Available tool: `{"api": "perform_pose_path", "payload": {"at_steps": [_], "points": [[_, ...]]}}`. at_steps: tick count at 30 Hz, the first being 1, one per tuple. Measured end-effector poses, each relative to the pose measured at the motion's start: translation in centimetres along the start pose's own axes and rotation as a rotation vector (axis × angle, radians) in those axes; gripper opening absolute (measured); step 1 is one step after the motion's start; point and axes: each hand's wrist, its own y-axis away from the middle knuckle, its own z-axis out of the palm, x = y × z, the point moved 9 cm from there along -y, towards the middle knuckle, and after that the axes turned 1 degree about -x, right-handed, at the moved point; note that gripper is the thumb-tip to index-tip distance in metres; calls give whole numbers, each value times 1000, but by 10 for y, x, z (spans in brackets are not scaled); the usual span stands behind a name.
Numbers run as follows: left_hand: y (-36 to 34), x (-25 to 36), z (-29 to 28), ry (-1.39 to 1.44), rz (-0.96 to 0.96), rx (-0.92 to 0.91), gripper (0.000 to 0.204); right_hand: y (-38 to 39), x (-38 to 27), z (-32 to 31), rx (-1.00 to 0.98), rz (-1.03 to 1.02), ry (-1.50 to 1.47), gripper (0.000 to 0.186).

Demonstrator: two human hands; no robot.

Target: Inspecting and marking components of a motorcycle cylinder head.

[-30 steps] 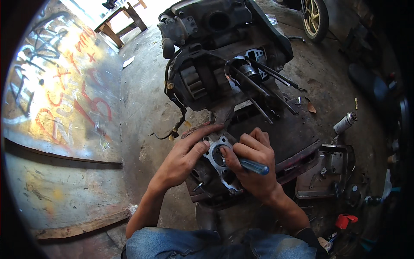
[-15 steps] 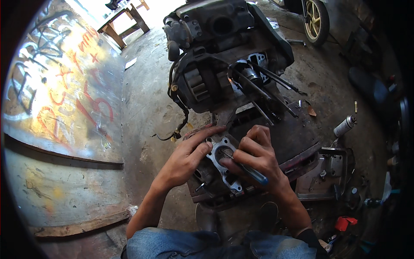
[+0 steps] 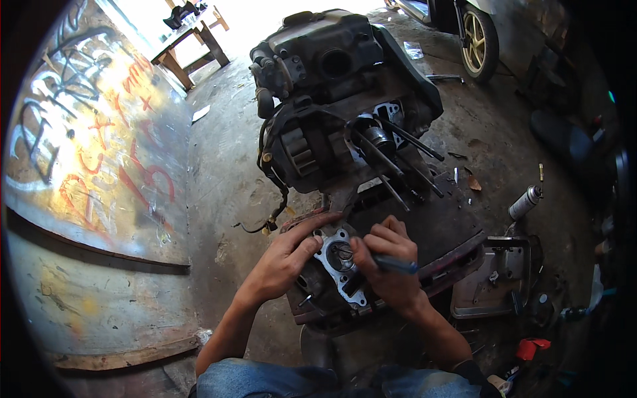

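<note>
A cylinder head (image 3: 330, 266) with a pale, flat metal face and a round chamber lies on a dark, low bench in front of me. My left hand (image 3: 282, 264) grips its far left side, thumb on the rim and fingers stretched along the far edge. My right hand (image 3: 390, 255) is closed round a screwdriver (image 3: 397, 265) with a blue handle. The thin shaft points left into the chamber; its tip is hard to make out. Beyond stands a dark engine (image 3: 312, 132), with a bare piston (image 3: 379, 139) between several long studs.
A metal tray (image 3: 464, 307) with small parts lies right of the bench. Further right are a spray can (image 3: 525, 203) and a red object (image 3: 533, 348) on the floor. A painted metal panel (image 3: 99, 172) bounds the left. A wheel (image 3: 479, 43) stands far right.
My right hand has turned, swinging the screwdriver handle upward and to the right, so it lies nearly level. My left hand stays on the cylinder head. The view has shifted slightly.
</note>
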Motion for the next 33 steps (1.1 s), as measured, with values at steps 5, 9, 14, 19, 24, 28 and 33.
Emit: {"api": "perform_pose_path", "payload": {"at_steps": [5,9,14,19,24,28,33], "points": [[-1,-3,-2,-34,-6,3,59,2,1,1,-31,-103,46,20],[-1,-3,-3,-74,8,5,59,4,-6,-1,28,-135,70,20],[-1,0,-1,-33,-19,-7,59,-9,-13,0,-6,-211,68,20],[-2,-7,-4,-89,9,-2,58,1,3,2,-34,-126,-15,22],[3,-1,-5,-81,-15,11,58,-7,0,1,44,-108,-60,24],[-2,-4,-2,-66,-9,-2,58,-3,9,2,-19,-52,-78,25],[1,-3,-7,-100,-13,10,58,0,7,5,17,-38,-98,25]]}}
